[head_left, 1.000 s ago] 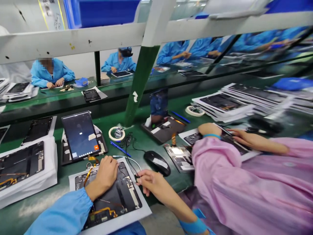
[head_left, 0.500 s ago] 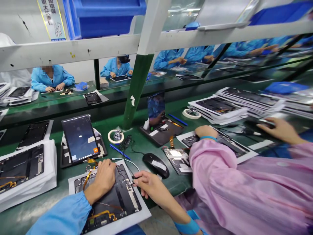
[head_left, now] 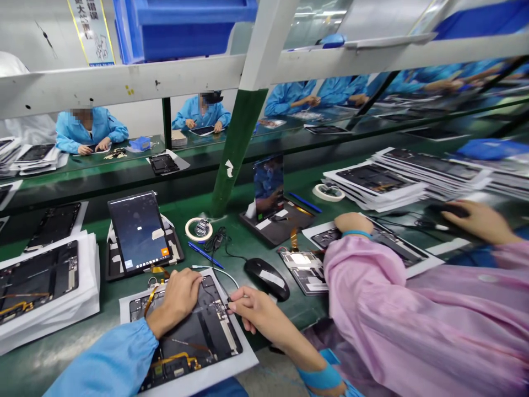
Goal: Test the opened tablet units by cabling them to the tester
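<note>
My right hand [head_left: 262, 314] is pinching a small cable plug [head_left: 228, 301] with the fingertips, lightly, as such a thin plug needs, at the edge of the open tablet [head_left: 198, 344]. My left hand [head_left: 177, 303] presses it flat and steady. Beyond are the mouse [head_left: 266, 278] and a lit tablet [head_left: 138, 231].

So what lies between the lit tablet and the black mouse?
The head view shows a tape roll, a blue pen and a black cable on the green bench between the tablet and the mouse.
</note>
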The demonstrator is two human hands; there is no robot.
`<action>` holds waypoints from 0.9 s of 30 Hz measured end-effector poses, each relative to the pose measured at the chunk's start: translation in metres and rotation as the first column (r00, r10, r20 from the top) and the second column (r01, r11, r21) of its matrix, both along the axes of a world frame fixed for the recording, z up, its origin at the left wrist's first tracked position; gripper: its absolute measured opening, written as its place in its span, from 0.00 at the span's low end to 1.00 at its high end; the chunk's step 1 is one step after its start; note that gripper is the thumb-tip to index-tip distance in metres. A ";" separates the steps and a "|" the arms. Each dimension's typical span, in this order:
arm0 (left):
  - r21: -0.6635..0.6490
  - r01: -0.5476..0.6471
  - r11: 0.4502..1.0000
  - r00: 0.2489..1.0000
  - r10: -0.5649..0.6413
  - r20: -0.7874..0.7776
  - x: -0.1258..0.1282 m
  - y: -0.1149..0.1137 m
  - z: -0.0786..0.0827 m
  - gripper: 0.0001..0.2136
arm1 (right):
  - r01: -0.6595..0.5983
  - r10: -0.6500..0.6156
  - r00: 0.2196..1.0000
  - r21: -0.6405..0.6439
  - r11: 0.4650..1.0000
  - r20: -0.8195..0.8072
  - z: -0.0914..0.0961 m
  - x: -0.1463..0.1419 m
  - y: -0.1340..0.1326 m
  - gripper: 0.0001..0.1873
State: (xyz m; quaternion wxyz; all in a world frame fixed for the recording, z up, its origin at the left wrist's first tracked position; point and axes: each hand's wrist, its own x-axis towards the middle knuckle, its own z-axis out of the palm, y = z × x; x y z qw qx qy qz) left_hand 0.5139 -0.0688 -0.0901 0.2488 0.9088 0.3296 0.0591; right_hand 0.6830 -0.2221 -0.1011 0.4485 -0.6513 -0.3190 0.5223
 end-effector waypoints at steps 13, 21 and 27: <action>-0.021 -0.052 0.998 0.993 0.054 0.105 0.000 -0.006 -0.007 0.13 | 0.014 -0.014 1.000 -0.020 1.000 -0.012 0.001 -0.003 0.001 0.30; -0.050 -0.112 0.992 0.975 0.120 0.187 0.003 -0.006 -0.008 0.12 | 0.087 -0.087 0.995 0.002 0.996 -0.049 -0.003 -0.012 -0.002 0.29; -0.086 -0.126 0.988 0.959 0.143 0.244 0.003 -0.003 -0.008 0.11 | 0.117 -0.129 0.981 0.085 0.989 0.147 -0.006 -0.022 -0.010 0.24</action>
